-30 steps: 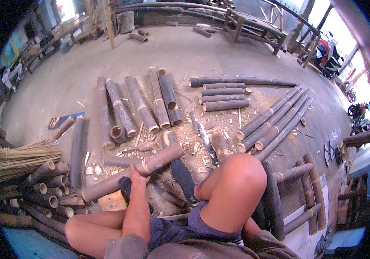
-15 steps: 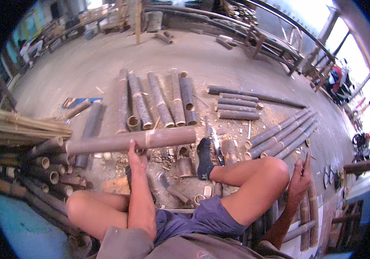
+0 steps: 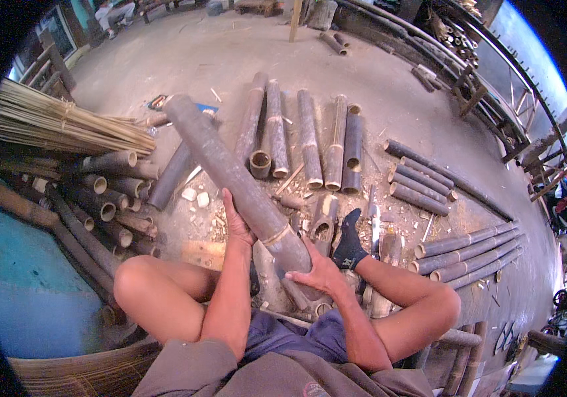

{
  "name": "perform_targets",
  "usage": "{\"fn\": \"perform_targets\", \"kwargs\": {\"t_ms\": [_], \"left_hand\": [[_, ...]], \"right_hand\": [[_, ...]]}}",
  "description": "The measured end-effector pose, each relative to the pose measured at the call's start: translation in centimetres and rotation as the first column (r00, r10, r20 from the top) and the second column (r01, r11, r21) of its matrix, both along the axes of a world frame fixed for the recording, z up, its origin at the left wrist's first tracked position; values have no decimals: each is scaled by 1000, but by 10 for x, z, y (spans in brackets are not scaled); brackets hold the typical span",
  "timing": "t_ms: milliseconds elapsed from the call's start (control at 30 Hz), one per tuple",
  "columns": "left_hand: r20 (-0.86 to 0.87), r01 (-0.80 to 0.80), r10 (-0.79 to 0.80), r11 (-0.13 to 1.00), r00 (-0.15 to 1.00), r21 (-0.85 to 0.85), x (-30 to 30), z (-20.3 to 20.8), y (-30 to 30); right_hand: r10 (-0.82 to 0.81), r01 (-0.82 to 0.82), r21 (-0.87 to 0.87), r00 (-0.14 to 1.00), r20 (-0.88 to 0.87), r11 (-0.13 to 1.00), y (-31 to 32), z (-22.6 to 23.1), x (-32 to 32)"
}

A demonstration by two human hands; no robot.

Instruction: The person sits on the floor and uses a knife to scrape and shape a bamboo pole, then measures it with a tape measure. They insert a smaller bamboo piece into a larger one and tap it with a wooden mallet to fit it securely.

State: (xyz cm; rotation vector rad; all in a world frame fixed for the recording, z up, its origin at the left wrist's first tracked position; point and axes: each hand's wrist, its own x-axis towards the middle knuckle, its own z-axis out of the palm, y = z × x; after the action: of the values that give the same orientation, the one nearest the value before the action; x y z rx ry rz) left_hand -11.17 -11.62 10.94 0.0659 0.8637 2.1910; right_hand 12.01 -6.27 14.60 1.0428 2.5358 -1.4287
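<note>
A thick dark bamboo tube [image 3: 230,162] slants over my lap, its far end up to the left and its near end low between my knees. My left hand [image 3: 236,218] supports it from beneath near the middle, thumb along its side. Around the near end, just below a pale node ring, wraps my right hand [image 3: 320,268], fingers on top. Under that end, a tool with a wooden handle [image 3: 295,294] lies partly hidden on the floor.
Several bamboo tubes stand in a row ahead [image 3: 306,139]; more lie at right [image 3: 469,248]. A pile of cut tubes [image 3: 108,212] and a bundle of thin sticks [image 3: 65,116] crowd the left. A long blade [image 3: 375,218] lies beside my right foot, among wood chips.
The bamboo tube has swung from lying crosswise to a slant, near end toward me. My right hand has come from the far right onto it. The view has turned left.
</note>
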Motion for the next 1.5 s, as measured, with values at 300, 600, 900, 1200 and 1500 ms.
{"fn": "perform_targets", "kwargs": {"t_ms": [300, 600, 900, 1200, 1500], "left_hand": [[-34, 30, -44, 942, 998, -334, 14, -44, 42], [101, 291, -275, 928, 956, -231, 13, -62, 33], [-264, -65, -75, 872, 962, -485, 33, -49, 47], [-719, -409, -66, 784, 692, -466, 19, 9, 69], [-886, -487, -456, 794, -82, -364, -19, 35, 95]], "right_hand": [[-236, 183, 359, 966, 109, 915, -34, -53, 19], [-221, 201, -204, 972, -78, 958, -23, -51, 23], [-249, 237, 184, 967, 49, 954, -29, -78, 16], [-351, 333, 302, 936, 5, 893, -11, -111, 20], [-450, 387, 247, 841, 302, 889, 13, -170, 21]]}}
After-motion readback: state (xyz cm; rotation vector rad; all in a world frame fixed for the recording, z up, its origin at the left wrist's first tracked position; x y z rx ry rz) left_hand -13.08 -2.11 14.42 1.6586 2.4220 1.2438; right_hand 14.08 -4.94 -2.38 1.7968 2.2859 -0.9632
